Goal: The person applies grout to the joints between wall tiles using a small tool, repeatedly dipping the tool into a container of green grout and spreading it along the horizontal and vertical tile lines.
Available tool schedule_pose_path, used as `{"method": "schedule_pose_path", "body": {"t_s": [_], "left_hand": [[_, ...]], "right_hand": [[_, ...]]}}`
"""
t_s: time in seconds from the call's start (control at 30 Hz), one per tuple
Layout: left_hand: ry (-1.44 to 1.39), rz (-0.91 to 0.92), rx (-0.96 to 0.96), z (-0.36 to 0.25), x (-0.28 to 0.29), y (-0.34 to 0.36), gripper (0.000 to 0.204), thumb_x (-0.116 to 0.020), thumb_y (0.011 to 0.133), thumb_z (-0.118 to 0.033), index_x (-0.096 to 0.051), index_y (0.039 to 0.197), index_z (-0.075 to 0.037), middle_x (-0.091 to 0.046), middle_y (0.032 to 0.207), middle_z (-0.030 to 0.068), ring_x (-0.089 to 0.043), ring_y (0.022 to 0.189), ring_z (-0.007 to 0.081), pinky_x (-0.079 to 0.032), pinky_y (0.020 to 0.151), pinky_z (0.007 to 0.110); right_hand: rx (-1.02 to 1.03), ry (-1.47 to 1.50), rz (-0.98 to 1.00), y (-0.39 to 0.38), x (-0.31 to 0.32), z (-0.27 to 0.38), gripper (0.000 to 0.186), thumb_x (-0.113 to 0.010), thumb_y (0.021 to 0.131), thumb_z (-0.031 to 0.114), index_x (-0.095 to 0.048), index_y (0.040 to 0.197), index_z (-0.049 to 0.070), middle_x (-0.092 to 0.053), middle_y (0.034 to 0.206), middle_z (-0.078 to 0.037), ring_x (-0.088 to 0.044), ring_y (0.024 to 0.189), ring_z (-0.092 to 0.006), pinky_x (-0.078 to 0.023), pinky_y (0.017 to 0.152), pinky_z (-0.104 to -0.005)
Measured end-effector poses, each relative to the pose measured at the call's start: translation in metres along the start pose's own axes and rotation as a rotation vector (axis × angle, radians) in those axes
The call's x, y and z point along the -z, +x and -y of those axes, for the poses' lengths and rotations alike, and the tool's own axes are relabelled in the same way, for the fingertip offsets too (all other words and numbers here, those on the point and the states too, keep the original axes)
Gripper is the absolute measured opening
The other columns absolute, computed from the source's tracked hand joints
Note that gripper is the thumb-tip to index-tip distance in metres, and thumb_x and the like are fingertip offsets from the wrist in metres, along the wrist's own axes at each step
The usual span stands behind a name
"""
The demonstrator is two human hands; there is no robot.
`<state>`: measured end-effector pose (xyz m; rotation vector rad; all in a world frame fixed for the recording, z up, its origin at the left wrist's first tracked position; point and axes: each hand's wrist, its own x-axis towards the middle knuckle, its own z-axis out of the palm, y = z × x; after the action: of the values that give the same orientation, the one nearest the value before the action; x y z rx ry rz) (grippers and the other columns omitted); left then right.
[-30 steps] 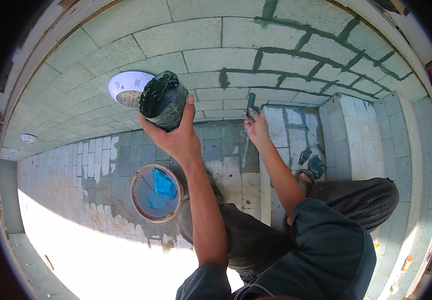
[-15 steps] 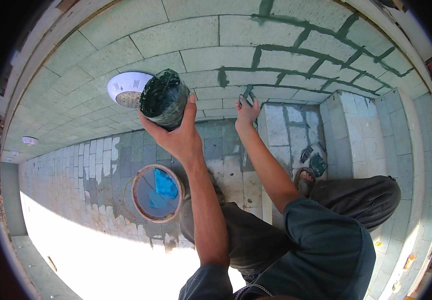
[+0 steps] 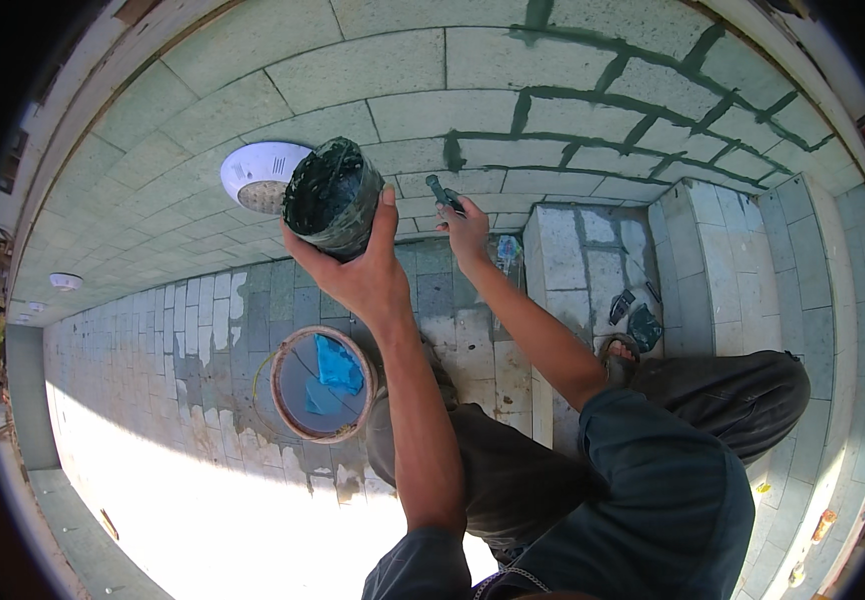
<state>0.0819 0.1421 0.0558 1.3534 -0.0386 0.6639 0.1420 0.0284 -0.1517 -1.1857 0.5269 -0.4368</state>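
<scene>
My left hand (image 3: pixel 358 275) is wrapped round a clear tub (image 3: pixel 353 225) smeared inside with dark green paste, its mouth tipped toward the wall. To its right, my right hand (image 3: pixel 468 236) grips a small spreading tool (image 3: pixel 438 188) coated in the same green; its exact kind is hard to make out. The tool's tip points up and left, between the tub and the tiled wall (image 3: pixel 503 60). Dark green grout lines (image 3: pixel 593 100) fill joints on the wall's right part, while thin bare joints show on the left.
A round white lamp (image 3: pixel 253 170) sits on the wall behind the tub. Below stands a bucket (image 3: pixel 278 395) of water with blue cloths (image 3: pixel 338 365). Tiled steps (image 3: pixel 593 265) rise at right, with a dark green lump (image 3: pixel 645 328) and a plastic bottle (image 3: pixel 509 252) nearby.
My right hand has moved left toward the tub, taking the tool away from the grout joints. My left hand holds the tub in nearly the same place.
</scene>
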Motion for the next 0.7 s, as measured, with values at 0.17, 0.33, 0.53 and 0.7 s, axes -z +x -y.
{"method": "schedule_pose_path", "body": {"t_s": [0.17, 0.33, 0.53, 0.7], "left_hand": [[-0.021, -0.001, 0.011, -0.001, -0.004, -0.003, 0.088, -0.087, 0.07, -0.01, -0.034, 0.14, 0.005, -0.049, 0.129, 0.0152, -0.052, 0.115, 0.0215, -0.044, 0.099, 0.032], [-0.01, 0.006, 0.01, -0.001, -0.002, -0.003, 0.089, -0.087, 0.071, -0.01, -0.034, 0.14, 0.005, -0.048, 0.129, 0.0153, -0.052, 0.116, 0.022, -0.043, 0.1, 0.033], [-0.017, -0.003, 0.012, -0.002, 0.002, -0.001, 0.088, -0.087, 0.071, -0.01, -0.035, 0.14, 0.005, -0.049, 0.128, 0.0149, -0.052, 0.116, 0.022, -0.043, 0.1, 0.033], [-0.036, -0.007, 0.031, -0.006, -0.001, -0.004, 0.087, -0.087, 0.071, -0.01, -0.035, 0.139, 0.004, -0.049, 0.129, 0.0148, -0.052, 0.116, 0.0216, -0.044, 0.099, 0.033]], "right_hand": [[0.099, -0.021, -0.07, 0.042, 0.055, 0.017, 0.014, -0.065, 0.09, 0.004, -0.067, 0.103, -0.003, -0.067, 0.083, -0.007, -0.067, 0.07, -0.0127, -0.057, 0.056, -0.0261], [0.212, -0.157, -0.172, 0.06, 0.094, 0.033, 0.013, -0.064, 0.092, 0.004, -0.065, 0.1, -0.006, -0.067, 0.084, -0.008, -0.067, 0.068, -0.0139, -0.058, 0.061, -0.0262], [0.214, 0.096, -0.33, 0.038, 0.105, 0.036, 0.018, -0.063, 0.092, 0.003, -0.062, 0.106, -0.008, -0.066, 0.085, -0.009, -0.066, 0.07, -0.0146, -0.059, 0.064, -0.0262], [0.193, 0.206, -0.445, 0.027, 0.101, 0.029, 0.018, -0.063, 0.091, 0.001, -0.061, 0.106, -0.008, -0.067, 0.088, -0.01, -0.066, 0.069, -0.016, -0.059, 0.063, -0.0265]]}}
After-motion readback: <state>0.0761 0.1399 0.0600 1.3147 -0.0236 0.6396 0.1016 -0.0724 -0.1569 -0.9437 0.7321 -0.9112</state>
